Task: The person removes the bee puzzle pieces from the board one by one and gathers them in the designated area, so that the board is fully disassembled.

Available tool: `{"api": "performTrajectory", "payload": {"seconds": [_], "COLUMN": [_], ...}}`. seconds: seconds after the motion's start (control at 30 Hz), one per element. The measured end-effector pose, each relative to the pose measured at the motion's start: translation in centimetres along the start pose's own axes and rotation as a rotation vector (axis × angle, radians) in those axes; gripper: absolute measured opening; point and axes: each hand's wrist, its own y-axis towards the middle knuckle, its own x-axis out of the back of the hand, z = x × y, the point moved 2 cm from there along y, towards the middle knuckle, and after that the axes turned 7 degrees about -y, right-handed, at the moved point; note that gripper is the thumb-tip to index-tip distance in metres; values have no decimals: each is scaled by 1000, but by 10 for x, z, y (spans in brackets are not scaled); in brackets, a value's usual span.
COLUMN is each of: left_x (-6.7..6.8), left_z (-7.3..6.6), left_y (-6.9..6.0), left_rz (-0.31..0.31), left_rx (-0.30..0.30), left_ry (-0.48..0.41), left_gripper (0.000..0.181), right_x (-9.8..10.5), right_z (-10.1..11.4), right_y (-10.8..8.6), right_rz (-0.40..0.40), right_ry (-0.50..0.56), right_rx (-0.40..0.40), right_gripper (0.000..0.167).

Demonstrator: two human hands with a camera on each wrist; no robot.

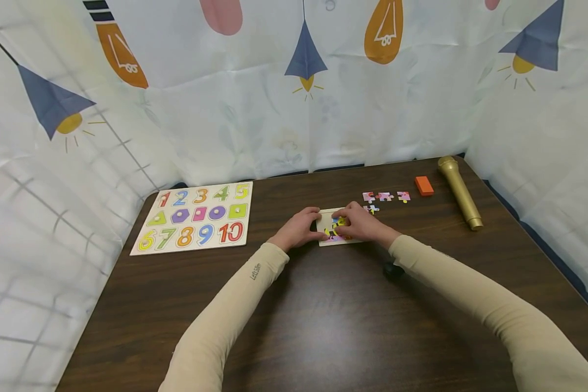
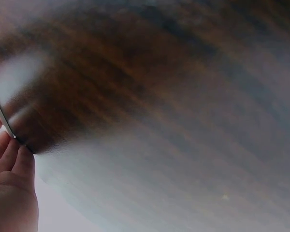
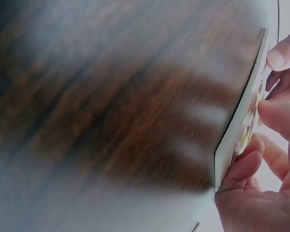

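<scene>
Puzzle tray [image 1: 325, 222] holding colourful pieces [image 1: 342, 222], left hand [image 1: 301, 227] gripping its end, right hand [image 1: 366, 224] over them, can't tell its grip, loose pieces [image 1: 384, 196] only in head view

Left hand [image 2: 12, 186] at the lower left edge of the view, partly cut off, fingers side by side and their tips at the thin pale edge of a board [image 2: 1, 112], which runs down aslant from the view's left side (only this sliver of it shows). Table [image 2: 183, 121] fills nearly all the rest: brown with slanting streaks, soft and blurred, dark just beside the fingertips and washed grey by glare lower down and to the right. One small pale speck [image 2: 225, 196] at lower right, too blurred to identify.
</scene>
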Motion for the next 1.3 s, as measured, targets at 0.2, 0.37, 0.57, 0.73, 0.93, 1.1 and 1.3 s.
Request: {"api": "performTrajectory", "payload": {"seconds": [0.2, 0.37, 0.57, 0.73, 0.93, 1.1, 1.3], "left_x": [1, 1, 1, 1, 1, 1, 1], "left_z": [-1, -1, -1, -1, -1, -1, -1], "left_y": [-2, -2, -2, -2, -2, -2, -2], "left_rz": [4, 2, 1, 1, -1, -2, -1], "left_rx": [-1, 0, 1, 3, -1, -1, -1], "left_ry": [-6, -10, -16, -13, -11, -9, -7], "left_gripper": [65, 66, 66, 66, 67, 66, 67], "right_x": [0, 0, -1, -1, -2, -2, 0], "right_z": [2, 3, 2, 3, 3, -1, -5], "right_y": [-2, -3, -3, -3, -3, -3, -3], "right_rz": [-9, -11, -14, -19, -23, 9, 31], "right_ry": [1, 14, 7, -8, -22, -23, -2], "right_rx": [11, 15, 12, 18, 26, 59, 101], "right_gripper": [41, 39, 37, 37, 38, 43, 41]}}
